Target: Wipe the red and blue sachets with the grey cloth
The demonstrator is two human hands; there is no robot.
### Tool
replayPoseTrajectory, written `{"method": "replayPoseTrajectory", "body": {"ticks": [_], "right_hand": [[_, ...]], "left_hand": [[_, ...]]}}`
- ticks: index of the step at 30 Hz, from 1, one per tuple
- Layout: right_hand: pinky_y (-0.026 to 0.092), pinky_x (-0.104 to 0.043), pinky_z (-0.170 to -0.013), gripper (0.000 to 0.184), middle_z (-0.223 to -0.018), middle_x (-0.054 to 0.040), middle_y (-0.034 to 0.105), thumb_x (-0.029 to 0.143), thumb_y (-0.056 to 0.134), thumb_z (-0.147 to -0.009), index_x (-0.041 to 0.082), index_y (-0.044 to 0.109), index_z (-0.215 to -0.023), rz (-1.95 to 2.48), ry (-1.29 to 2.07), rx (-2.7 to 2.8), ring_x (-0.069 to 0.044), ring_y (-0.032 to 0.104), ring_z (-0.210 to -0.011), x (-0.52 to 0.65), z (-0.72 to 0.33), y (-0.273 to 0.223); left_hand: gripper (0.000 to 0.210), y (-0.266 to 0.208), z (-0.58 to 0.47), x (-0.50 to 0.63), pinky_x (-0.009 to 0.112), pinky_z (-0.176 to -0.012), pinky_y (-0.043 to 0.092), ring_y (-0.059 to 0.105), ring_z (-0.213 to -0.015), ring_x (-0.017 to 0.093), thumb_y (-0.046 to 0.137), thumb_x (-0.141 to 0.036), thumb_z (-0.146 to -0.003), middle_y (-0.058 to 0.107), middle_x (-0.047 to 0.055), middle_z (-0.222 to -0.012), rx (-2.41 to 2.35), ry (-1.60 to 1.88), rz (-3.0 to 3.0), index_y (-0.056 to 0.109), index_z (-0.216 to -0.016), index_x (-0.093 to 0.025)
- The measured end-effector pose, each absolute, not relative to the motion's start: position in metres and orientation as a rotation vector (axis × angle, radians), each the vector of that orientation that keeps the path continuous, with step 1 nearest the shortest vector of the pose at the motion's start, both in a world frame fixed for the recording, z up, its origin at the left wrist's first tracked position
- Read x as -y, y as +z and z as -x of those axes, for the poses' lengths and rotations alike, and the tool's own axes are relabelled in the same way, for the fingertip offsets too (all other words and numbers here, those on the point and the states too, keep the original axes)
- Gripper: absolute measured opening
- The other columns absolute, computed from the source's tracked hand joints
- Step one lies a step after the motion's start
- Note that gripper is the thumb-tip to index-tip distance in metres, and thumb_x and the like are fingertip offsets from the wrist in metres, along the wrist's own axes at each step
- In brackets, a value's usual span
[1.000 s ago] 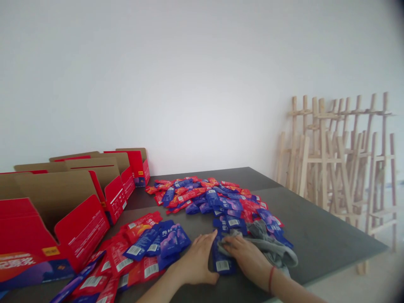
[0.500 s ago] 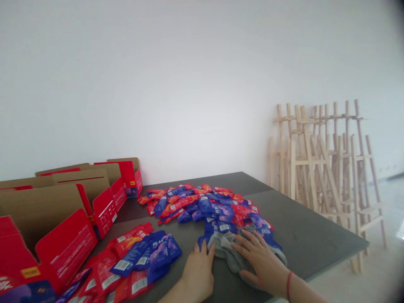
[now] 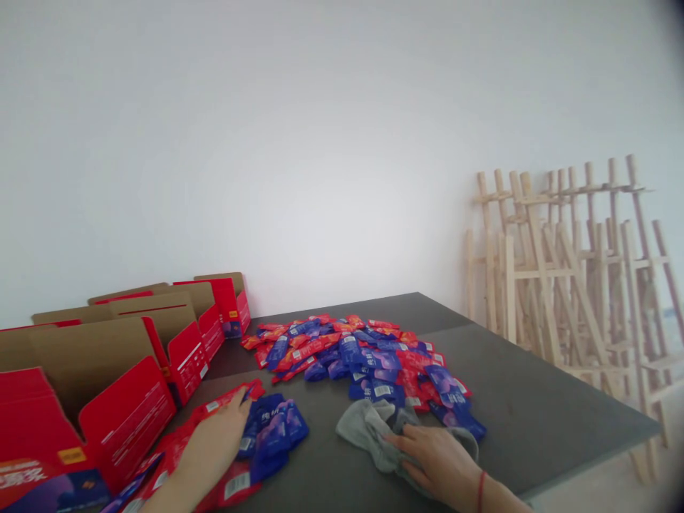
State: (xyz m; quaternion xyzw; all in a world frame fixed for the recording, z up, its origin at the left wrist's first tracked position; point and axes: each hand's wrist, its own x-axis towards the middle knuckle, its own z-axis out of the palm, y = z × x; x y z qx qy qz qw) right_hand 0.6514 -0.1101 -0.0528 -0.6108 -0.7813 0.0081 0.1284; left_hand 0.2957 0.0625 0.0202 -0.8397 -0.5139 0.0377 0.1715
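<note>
**Two hands flat on cloth and packets**

The right hand lies open, palm down, fingers spread on a crumpled grey cloth at the near middle of the dark grey tabletop; a red cord circles its wrist. The left hand rests open and flat, gripping nothing, on a near-left cluster of red and blue foil packets, its fingertips reaching the blue ones (their white barcode labels face up).

Just beyond the cloth, and touching its far edge, spreads a larger heap of red and blue packets that runs toward the far side of the table. Along the left edge stands a row of open red cardboard display boxes with brown inner flaps, from the near-left corner back toward the white wall. Off the table on the right, a stack of pale wooden easel frames leans against that wall.
</note>
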Motion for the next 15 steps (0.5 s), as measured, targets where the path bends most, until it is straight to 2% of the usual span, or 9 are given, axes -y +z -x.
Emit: {"method": "replayPoseTrajectory", "body": {"ticks": [2, 5, 7, 9, 11, 13, 15], "right_hand": [[0.043, -0.031, -0.066, 0.027, -0.093, -0.0064, 0.070, 0.024, 0.055, -0.085, 0.023, 0.070, -0.109, 1.795, 0.047, 2.275, -0.025, 0.067, -0.082, 0.111, -0.644, -0.043], [0.044, -0.031, -0.067, 0.015, -0.090, -0.0050, 0.070, 0.025, 0.055, -0.084, 0.022, 0.069, -0.089, 1.881, 0.049, 2.204, -0.024, 0.067, -0.082, 0.115, -0.641, -0.023], [0.044, -0.031, -0.069, 0.014, -0.091, -0.0054, 0.069, 0.027, 0.054, -0.085, 0.021, 0.068, -0.084, 1.948, 0.031, 2.138, -0.024, 0.066, -0.084, 0.118, -0.648, -0.007], [0.045, -0.032, -0.071, 0.018, -0.093, -0.0069, 0.067, 0.031, 0.053, -0.087, 0.021, 0.067, -0.081, 2.017, -0.018, 2.058, -0.024, 0.065, -0.083, 0.121, -0.662, 0.008], [0.046, -0.033, -0.071, 0.022, -0.096, -0.0083, 0.066, 0.035, 0.051, -0.089, 0.021, 0.067, -0.080, 2.068, -0.085, 1.974, -0.024, 0.064, -0.082, 0.122, -0.677, 0.020], [0.047, -0.035, -0.074, 0.022, -0.101, -0.0094, 0.064, 0.037, 0.054, -0.088, 0.022, 0.067, -0.081, 2.074, -0.113, 1.910, -0.024, 0.063, -0.085, 0.120, -0.686, 0.024], [0.047, -0.037, -0.083, 0.019, -0.111, -0.0110, 0.063, 0.037, 0.058, -0.086, 0.021, 0.067, -0.084, 2.018, -0.058, 1.909, -0.026, 0.062, -0.093, 0.115, -0.684, 0.018]], "left_hand": [[0.067, 0.016, -0.277, -0.064, 0.043, -0.082, 0.057, 0.070, -0.101, 0.031, 0.019, 0.010, -0.083, 0.045, 0.025, -0.147, 1.479, 0.152, 2.291, 0.059, -0.134, -0.007], [0.066, 0.005, -0.264, -0.062, 0.044, -0.079, 0.056, 0.072, -0.095, 0.031, 0.017, 0.008, -0.084, 0.052, 0.027, -0.139, 1.500, 0.209, 2.302, 0.064, -0.127, -0.007], [0.063, 0.000, -0.263, -0.060, 0.046, -0.079, 0.056, 0.072, -0.094, 0.032, 0.022, 0.002, -0.085, 0.049, 0.027, -0.142, 1.534, 0.230, 2.357, 0.060, -0.134, -0.011], [0.063, 0.002, -0.266, -0.058, 0.048, -0.078, 0.055, 0.071, -0.096, 0.034, 0.030, -0.006, -0.087, 0.044, 0.026, -0.148, 1.559, 0.207, 2.396, 0.046, -0.147, -0.018], [0.062, 0.009, -0.278, -0.056, 0.052, -0.082, 0.053, 0.067, -0.104, 0.037, 0.038, -0.015, -0.089, 0.049, 0.023, -0.144, 1.552, 0.176, 2.390, 0.039, -0.151, -0.021], [0.055, 0.018, -0.301, -0.052, 0.053, -0.091, 0.048, 0.061, -0.113, 0.038, 0.045, -0.022, -0.090, 0.060, 0.020, -0.132, 1.479, 0.102, 2.425, 0.048, -0.146, -0.018], [0.041, 0.023, -0.337, -0.046, 0.048, -0.097, 0.045, 0.059, -0.114, 0.034, 0.047, -0.022, -0.091, 0.065, 0.018, -0.120, 1.335, -0.024, 2.600, 0.062, -0.129, -0.013]]}}
